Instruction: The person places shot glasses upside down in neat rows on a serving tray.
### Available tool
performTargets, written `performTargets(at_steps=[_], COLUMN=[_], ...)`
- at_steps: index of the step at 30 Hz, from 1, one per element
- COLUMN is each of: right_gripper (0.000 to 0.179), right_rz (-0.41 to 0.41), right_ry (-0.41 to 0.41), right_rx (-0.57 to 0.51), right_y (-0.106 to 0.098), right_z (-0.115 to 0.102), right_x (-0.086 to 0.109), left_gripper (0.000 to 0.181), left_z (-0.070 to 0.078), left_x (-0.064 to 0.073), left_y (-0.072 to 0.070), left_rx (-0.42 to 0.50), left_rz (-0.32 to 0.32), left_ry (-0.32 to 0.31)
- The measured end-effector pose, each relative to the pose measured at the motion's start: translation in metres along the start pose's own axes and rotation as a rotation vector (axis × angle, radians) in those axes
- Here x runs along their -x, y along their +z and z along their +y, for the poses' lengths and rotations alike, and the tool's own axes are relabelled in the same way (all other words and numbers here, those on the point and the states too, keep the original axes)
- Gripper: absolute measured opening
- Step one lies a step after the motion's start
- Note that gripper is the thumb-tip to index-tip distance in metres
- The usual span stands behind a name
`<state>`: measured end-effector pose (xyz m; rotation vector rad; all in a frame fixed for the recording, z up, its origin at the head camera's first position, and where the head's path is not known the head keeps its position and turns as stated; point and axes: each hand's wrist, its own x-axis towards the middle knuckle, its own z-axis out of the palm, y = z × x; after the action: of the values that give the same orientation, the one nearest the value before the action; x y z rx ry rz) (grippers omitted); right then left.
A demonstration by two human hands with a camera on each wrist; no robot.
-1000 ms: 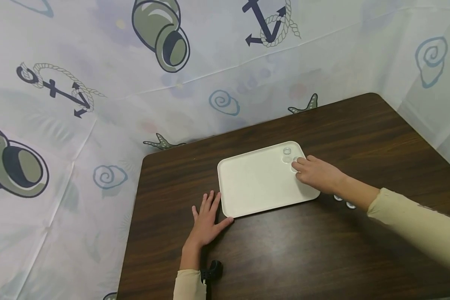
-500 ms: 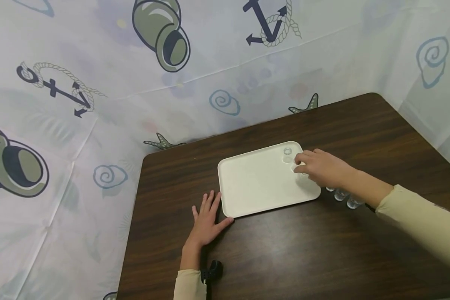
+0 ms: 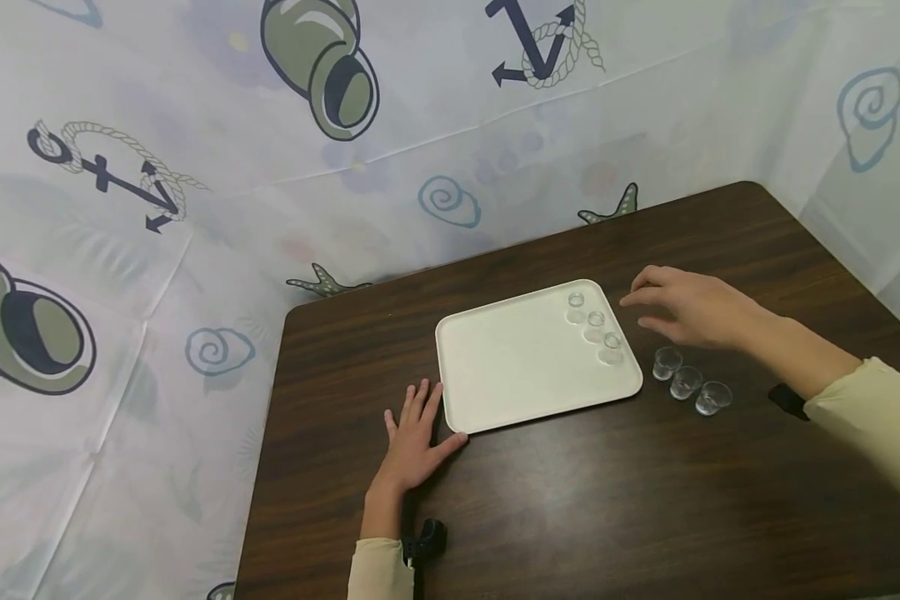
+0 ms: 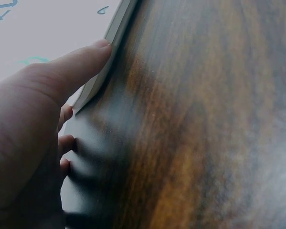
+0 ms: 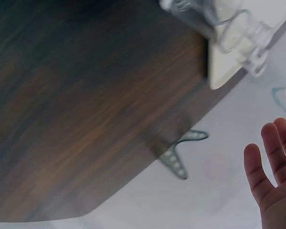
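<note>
At a dark table (image 3: 555, 500) | with three clear cups (image 3: 596, 327) on a white tray (image 3: 510, 358), three upright cups (image 3: 686, 382) just beside | with right hand (image 3: 693, 308) mid-air, partly spread, empty; left hand (image 3: 411, 450) splayed at the tray's corner, gripping nothing | probably light, stiff, slick; best pinched by the sides

The counter (image 3: 540, 517) loses its near left corner below the head view; in the right wrist view the right grip (image 5: 279, 191) is cropped, and clear cups (image 3: 686, 383) and tray (image 3: 510, 367) blur.
</note>
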<state>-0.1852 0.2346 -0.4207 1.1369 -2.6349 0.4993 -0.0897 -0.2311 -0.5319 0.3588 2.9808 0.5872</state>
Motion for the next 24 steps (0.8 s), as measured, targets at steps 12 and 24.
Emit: performTargets(at_steps=[12, 24], right_gripper=[0.044, 0.044], right_rz=[-0.300, -0.308], right_ry=[0.268, 0.226], right_rx=[-0.144, -0.526], right_y=[0.012, 0.039], right_z=[0.030, 0.041], right_x=[0.049, 0.063], left_gripper=[0.090, 0.090], left_z=[0.002, 0.000], left_x=[0.001, 0.000], left_y=[-0.004, 0.000], left_rx=[-0.007, -0.008], left_rz=[-0.006, -0.005], left_ry=[-0.009, -0.009])
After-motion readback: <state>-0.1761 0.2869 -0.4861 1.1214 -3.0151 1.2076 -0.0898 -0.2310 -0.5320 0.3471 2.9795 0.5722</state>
